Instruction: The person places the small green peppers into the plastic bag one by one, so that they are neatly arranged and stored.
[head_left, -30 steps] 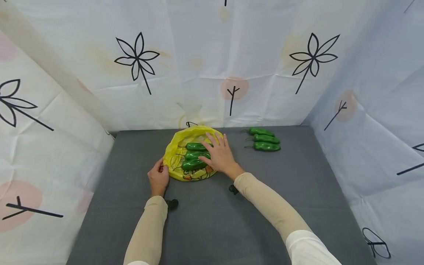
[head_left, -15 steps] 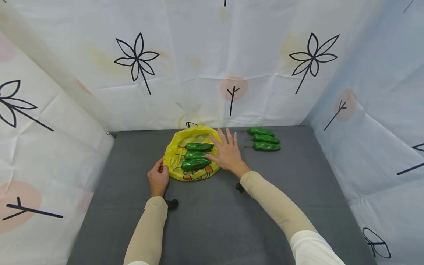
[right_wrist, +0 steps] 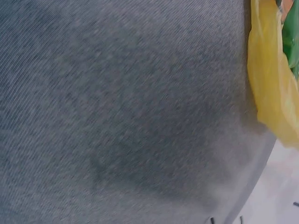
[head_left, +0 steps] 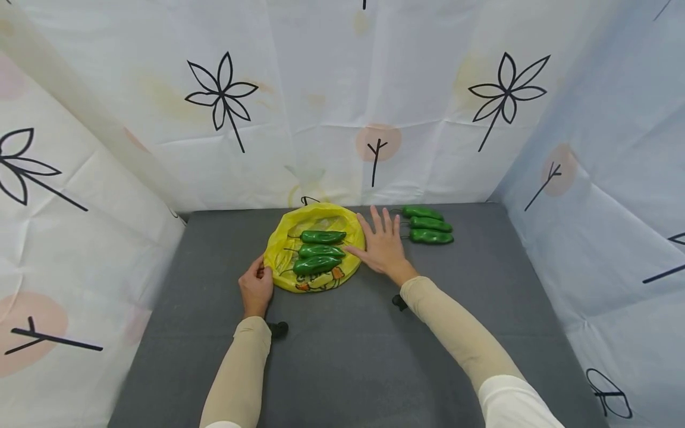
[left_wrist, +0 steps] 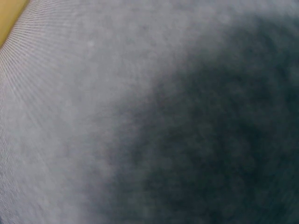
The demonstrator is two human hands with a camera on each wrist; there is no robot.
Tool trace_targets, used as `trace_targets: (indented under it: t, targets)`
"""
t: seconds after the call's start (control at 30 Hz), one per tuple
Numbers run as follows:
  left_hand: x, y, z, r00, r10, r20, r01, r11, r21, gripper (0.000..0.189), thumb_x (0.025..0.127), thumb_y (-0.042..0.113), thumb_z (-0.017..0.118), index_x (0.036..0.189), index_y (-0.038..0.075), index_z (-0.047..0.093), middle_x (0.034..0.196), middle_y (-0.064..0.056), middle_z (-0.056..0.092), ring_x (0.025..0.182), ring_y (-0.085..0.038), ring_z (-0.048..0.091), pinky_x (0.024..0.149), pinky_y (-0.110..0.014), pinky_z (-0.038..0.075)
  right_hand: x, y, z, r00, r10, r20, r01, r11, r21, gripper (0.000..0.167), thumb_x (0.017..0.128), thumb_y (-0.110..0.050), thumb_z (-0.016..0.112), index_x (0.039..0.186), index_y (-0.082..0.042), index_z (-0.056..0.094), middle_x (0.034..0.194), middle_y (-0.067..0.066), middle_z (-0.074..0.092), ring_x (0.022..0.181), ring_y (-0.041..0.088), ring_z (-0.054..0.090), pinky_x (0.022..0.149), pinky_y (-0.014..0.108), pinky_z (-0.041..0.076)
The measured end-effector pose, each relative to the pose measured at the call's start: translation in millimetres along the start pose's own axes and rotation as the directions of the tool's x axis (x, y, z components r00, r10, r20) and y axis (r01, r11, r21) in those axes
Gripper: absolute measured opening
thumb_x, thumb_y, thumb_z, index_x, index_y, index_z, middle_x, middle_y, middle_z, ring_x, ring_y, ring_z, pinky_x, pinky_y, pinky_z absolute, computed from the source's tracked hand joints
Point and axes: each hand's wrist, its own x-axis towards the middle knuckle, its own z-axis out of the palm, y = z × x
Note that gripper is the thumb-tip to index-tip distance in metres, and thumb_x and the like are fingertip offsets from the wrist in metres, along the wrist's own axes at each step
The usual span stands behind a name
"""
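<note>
In the head view, a yellow plastic bag (head_left: 278, 229) lies with its mouth spread wide. Three green chili peppers (head_left: 319, 264) rest side by side in it, stems to the left. My left hand (head_left: 255, 286) pinches the bag's left edge between thumb and fingers. At the opposite edge is my right hand (head_left: 384, 249), fingers spread and nothing held; whether it touches the bag I cannot tell. Just beyond it lie three more green chili peppers (head_left: 431, 236), their stems partly hidden by its fingers. The right wrist view catches the bag's side (right_wrist: 271, 79) and a bit of green pepper (right_wrist: 292, 39).
A dark grey cloth (head_left: 342, 368) covers the table. White fabric walls (head_left: 321, 89) with black plant drawings stand behind it and on both sides. The left wrist view shows mostly blurred grey cloth and a yellow corner.
My right hand has moved right, from over the peppers in the bag to the bag's right edge, uncovering those peppers. The left hand and the bag stay nearly still.
</note>
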Motion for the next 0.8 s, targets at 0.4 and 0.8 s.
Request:
trace_targets:
  t: [0.4,0.8]
  targets:
    - [-0.1,1.9,0.7,1.0,-0.005,0.007,0.005,1.0,-0.01,0.038,0.094,0.009,0.058,0.129,0.009,0.072,0.103,-0.016,0.076,0.081,-0.018,0.062,0.069,-0.005,0.038,-9.9,26,-1,0.998,0.061,0.026,-0.061,0.998,-0.011,0.093,0.093,-0.076,0.046,0.166,-0.029,0.012,0.173,0.014,0.003,0.159,0.042,0.0,0.124,0.066,-0.001]
    - [-1.8,4.5,-0.1,1.0,-0.011,0.01,0.011,1.0,-0.004,0.04,0.094,0.011,0.057,0.13,0.012,0.072,0.103,-0.015,0.076,0.081,-0.021,0.063,0.069,-0.005,0.037,-17.1,55,-5,0.992,0.123,0.029,-0.123,0.992,0.001,0.096,0.092,-0.074,0.05,0.166,-0.025,0.013,0.172,0.016,0.005,0.158,0.045,0.005,0.124,0.067,-0.001]
